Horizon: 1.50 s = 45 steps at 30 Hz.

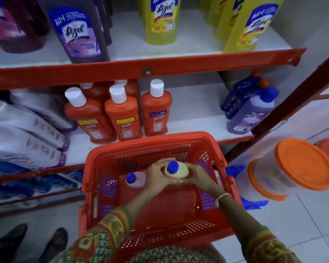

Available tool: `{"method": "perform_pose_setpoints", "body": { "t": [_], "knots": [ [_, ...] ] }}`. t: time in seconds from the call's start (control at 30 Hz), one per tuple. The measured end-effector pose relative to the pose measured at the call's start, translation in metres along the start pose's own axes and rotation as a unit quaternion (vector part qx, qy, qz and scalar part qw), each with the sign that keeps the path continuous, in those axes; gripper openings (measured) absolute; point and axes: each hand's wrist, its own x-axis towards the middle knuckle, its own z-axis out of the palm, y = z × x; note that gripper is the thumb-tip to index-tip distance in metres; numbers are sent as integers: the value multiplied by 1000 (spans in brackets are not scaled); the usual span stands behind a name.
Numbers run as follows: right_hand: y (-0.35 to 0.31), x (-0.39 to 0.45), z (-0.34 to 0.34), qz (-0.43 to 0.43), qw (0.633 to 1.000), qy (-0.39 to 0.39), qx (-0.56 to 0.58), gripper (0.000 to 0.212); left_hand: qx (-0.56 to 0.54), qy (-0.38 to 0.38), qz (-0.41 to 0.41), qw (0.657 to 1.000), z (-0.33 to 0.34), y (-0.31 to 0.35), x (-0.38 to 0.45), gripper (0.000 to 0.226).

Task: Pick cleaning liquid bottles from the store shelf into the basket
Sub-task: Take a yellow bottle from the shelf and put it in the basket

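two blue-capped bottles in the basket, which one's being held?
The pale yellow bottle, gripped by the left hand and right hand. The pink bottle stands untouched beside it.

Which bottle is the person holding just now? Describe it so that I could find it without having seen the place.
Start at the big red plastic basket below the shelves. Inside it, both hands, the left hand and the right hand, clasp a pale yellow plastic bottle with a blue cap, seen from above. Its neighbour on the left, a pink bottle with a blue cap, stands unheld; only the yellow one has fingers around it.
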Motion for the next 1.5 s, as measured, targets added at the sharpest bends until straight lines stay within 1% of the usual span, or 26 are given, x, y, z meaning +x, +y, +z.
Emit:
{"method": "perform_pose_setpoints", "body": {
  "t": [0.03,0.17,0.3,0.6,0.8,1.0,1.1,1.2,1.3,1.4,1.5],
  "knots": [
    [10,0,6,10,1000,2,-13,69,-1,3,-19,1000,5,-9,-2,66],
    [37,5,26,49,998,4,-46,53,-20,5,-92,996,15,-36,-4,63],
    [46,8,38,62,995,21,-74,51,-18,-12,-117,993,14,-44,-4,58],
    [51,8,50,83,989,43,-117,54,-8,-40,-136,990,13,-52,-4,64],
    [41,3,50,79,986,29,-146,51,7,-59,-138,989,10,-58,-7,69],
    [27,-2,39,70,986,5,-153,58,45,-72,-111,990,0,-56,-10,67],
    [12,-2,29,51,983,-17,-177,60,67,-89,-102,989,-11,-52,-10,67],
    [-8,0,11,25,980,-41,-194,57,74,-82,-68,992,-27,-39,-7,58],
    [-43,2,-15,-20,987,-23,-157,51,91,-63,-8,994,-48,-8,-1,44],
    [-87,3,-43,-72,992,32,-98,41,104,-56,72,990,-69,36,8,36],
    [-131,3,-72,-131,985,108,-40,32,160,6,195,968,-88,86,19,34]
  ]
}}
